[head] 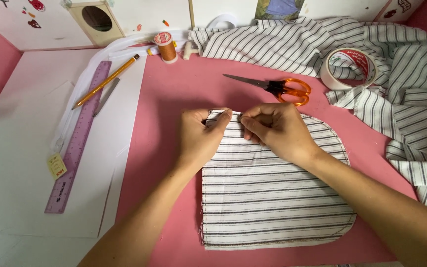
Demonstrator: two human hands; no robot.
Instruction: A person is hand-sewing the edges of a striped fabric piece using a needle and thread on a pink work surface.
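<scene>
My left hand (201, 138) and right hand (273, 128) pinch the top edge of the striped cloth piece (273, 198) mid-frame; it stretches toward me, both hands equally near.

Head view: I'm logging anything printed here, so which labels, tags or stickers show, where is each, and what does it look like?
Small tag: on the white sheet beside the purple ruler, left of the left hand; yellow rectangle.
Tape roll: on the striped cloth, far right; white ring, red print inside.
Thread spool: top centre; orange, round white-and-red end label.
Stickers: top-left white panel; small, red and orange.
</scene>
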